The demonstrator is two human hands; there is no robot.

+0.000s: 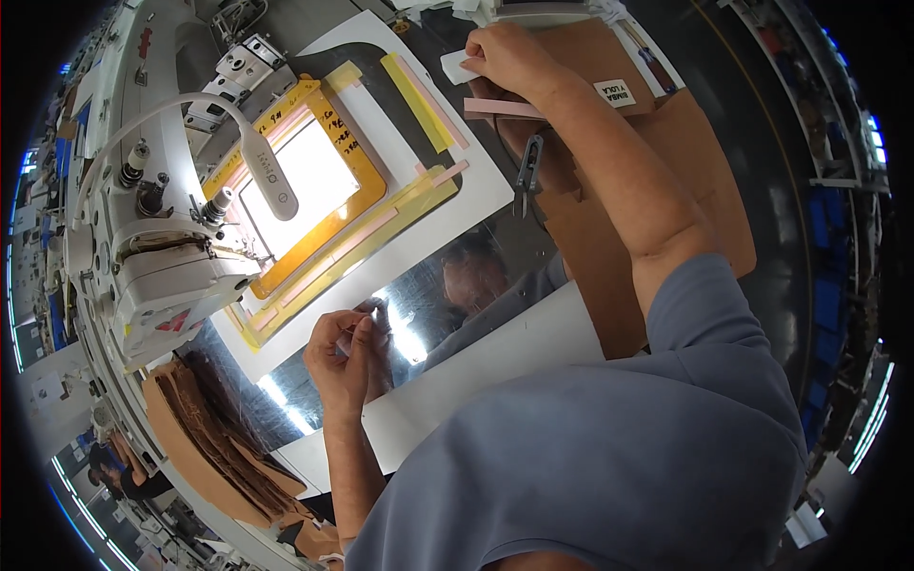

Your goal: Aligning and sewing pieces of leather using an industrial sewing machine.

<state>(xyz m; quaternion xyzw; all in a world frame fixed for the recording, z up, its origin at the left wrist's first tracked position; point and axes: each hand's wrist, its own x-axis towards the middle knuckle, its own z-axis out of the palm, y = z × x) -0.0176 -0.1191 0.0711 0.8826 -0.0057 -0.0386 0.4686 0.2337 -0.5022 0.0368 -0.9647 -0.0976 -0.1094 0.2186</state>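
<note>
My left hand (338, 357) is closed, thumb against curled fingers, just above a shiny metal plate (447, 328). Whatever may be between those fingertips is hidden. Farther off on the right, my right hand (509, 59) pinches the edge of a small white piece (458, 68), too small to name surely. A pink strip (500, 108) and black thread snips (528, 167) lie below that hand. To the left is a sewing machine (186, 295) with a yellow frame (367, 171) under its head. A white lamp (267, 171) on a bent neck lights the frame's middle.
Brown pieces (705, 171) lie under and beside my right arm, one bearing a white label (614, 93). A screwdriver (657, 68) rests at the far right. Stacked brown pieces (205, 447) are at the near left. Another person (124, 471) is at the lower left.
</note>
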